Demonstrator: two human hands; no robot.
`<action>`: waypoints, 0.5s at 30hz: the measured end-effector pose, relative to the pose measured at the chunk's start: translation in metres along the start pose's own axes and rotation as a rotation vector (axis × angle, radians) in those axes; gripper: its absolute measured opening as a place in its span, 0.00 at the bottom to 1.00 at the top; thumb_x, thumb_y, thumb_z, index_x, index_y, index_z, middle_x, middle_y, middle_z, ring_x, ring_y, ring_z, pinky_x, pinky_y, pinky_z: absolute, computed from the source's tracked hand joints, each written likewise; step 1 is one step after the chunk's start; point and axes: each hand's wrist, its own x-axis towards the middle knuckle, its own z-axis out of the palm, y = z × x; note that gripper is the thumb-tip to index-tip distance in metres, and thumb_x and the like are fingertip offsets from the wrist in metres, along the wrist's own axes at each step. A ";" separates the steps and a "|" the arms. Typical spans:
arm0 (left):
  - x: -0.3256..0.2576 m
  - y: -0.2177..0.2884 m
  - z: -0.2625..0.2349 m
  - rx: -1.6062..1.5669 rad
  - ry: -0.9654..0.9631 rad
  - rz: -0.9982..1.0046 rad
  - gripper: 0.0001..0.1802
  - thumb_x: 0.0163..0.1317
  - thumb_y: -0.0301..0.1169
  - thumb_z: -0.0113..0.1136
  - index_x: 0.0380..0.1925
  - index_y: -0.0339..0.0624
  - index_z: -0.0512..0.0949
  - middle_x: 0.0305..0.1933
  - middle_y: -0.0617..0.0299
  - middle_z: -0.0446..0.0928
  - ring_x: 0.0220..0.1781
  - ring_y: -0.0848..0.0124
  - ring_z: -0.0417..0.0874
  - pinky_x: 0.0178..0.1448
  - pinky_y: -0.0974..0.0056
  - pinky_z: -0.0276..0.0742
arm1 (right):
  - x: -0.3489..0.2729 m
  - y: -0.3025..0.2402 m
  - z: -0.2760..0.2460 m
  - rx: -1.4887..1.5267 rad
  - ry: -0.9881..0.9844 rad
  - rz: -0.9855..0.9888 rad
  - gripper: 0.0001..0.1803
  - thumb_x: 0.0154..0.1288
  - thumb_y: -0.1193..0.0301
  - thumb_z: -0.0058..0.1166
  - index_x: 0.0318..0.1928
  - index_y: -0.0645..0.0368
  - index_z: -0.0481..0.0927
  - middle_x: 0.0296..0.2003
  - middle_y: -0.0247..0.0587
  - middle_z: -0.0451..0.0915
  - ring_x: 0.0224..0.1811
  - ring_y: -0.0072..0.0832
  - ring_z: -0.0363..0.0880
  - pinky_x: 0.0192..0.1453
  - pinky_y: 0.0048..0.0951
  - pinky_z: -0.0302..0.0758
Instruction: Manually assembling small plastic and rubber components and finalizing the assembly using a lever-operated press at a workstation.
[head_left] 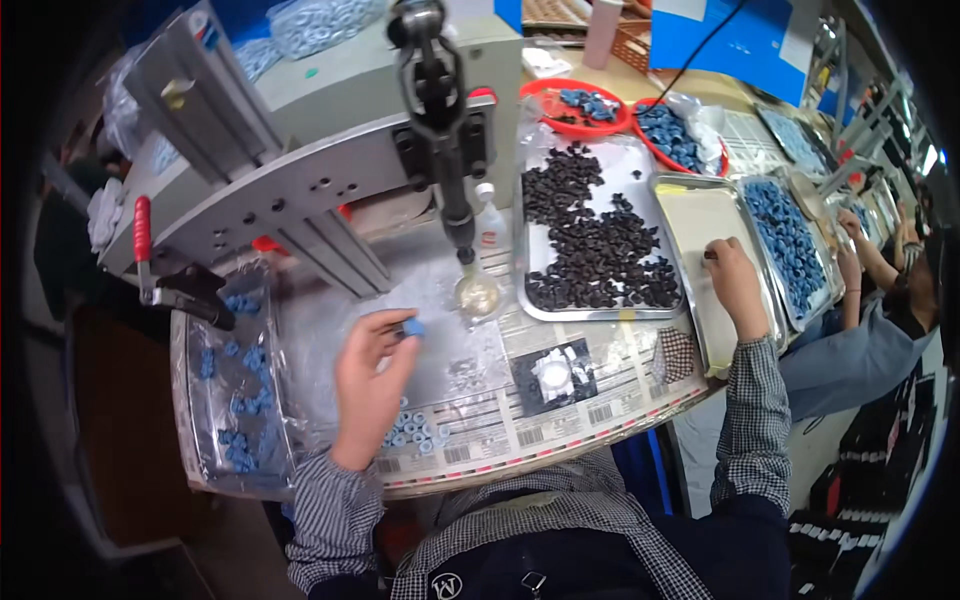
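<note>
My left hand (372,378) pinches a small blue part (412,327), with something dark beside it between thumb and fingertips. It hovers left of a round clear fixture (478,297) that stands under the plunger of a toggle press (450,180). Further right, my right hand (738,285) is closed at the fingertips on a small dark piece (711,254), above a cream-lined metal tray (690,225). Just left of that hand lies a metal tray (600,315) of small black pieces (600,235). Several pale blue rings (408,432) rest near my left wrist.
At left, a clear bin (275,400) holds blue parts. A white bottle (489,222) stands behind the fixture. Near the front edge lies a black square (555,376) with white bits. Red baskets (575,130) sit at the back. Beyond a tray of blue parts (785,245), another person's arm (850,275) shows.
</note>
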 end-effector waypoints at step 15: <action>0.045 -0.035 0.060 0.839 -0.018 0.458 0.17 0.61 0.32 0.66 0.51 0.42 0.83 0.53 0.54 0.82 0.57 0.53 0.75 0.62 0.52 0.70 | 0.045 -0.223 -0.109 0.573 0.156 -0.455 0.12 0.64 0.76 0.64 0.48 0.63 0.84 0.39 0.43 0.82 0.38 0.34 0.83 0.41 0.29 0.79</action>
